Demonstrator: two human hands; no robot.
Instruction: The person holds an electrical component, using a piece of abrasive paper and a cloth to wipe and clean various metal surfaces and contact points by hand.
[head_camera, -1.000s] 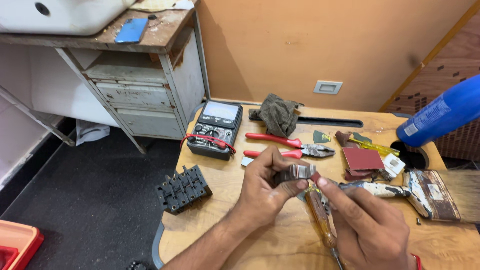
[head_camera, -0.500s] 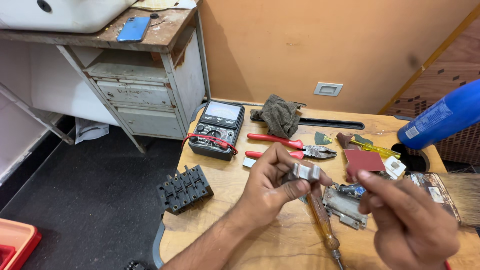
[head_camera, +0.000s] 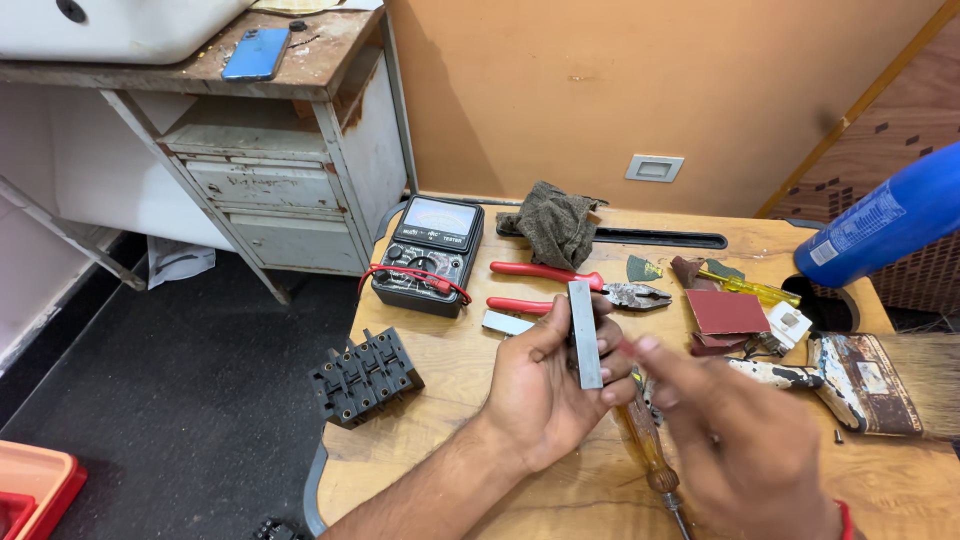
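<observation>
My left hand (head_camera: 545, 395) grips a flat grey metal plate (head_camera: 584, 333), held upright on its long edge over the wooden table (head_camera: 450, 400). My right hand (head_camera: 745, 445) is blurred and hovers just right of the plate with its fingers spread toward it; nothing shows in its grasp. An amber-handled screwdriver (head_camera: 645, 445) lies on the table beneath both hands. Red-handled pliers (head_camera: 560, 285) lie just beyond the plate, next to a small white part (head_camera: 505, 322).
A black multimeter (head_camera: 428, 255) with red leads sits at the table's back left, a dark rag (head_camera: 555, 225) beside it. A black terminal block (head_camera: 365, 375) rests at the left edge. Sandpaper (head_camera: 725, 312), a paint-stained brush (head_camera: 850, 375) and a blue cylinder (head_camera: 885, 230) lie right. A metal cabinet (head_camera: 270, 190) stands left.
My left hand has turned the grey plate upright. My right hand has drawn back from a small grey part and now hovers blurred at the plate's right.
</observation>
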